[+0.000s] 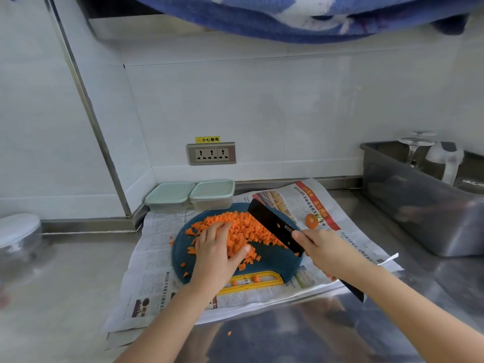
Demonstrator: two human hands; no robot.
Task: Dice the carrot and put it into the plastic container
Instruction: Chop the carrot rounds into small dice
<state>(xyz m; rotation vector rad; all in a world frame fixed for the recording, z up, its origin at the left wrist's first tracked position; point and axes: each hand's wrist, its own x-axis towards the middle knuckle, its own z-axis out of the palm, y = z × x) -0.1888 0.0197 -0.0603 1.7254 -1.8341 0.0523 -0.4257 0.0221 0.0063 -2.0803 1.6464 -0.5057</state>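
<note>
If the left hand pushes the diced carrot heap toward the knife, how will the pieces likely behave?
The diced carrot heap is loose small cubes, so it probably spreads rather than moves as one. Strays already lie off the cutting board, so some likely escape sideways.

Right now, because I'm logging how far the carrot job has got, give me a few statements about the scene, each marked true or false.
1. The right hand grips a black cleaver. True.
2. The left plastic container and the right plastic container stand with their lids off. False: both have their lids on.
3. The left hand rests on the diced carrot on the round cutting board. True.
4. The carrot end lies inside a container. False: it lies on the newspaper, to the right of the blade.
</note>
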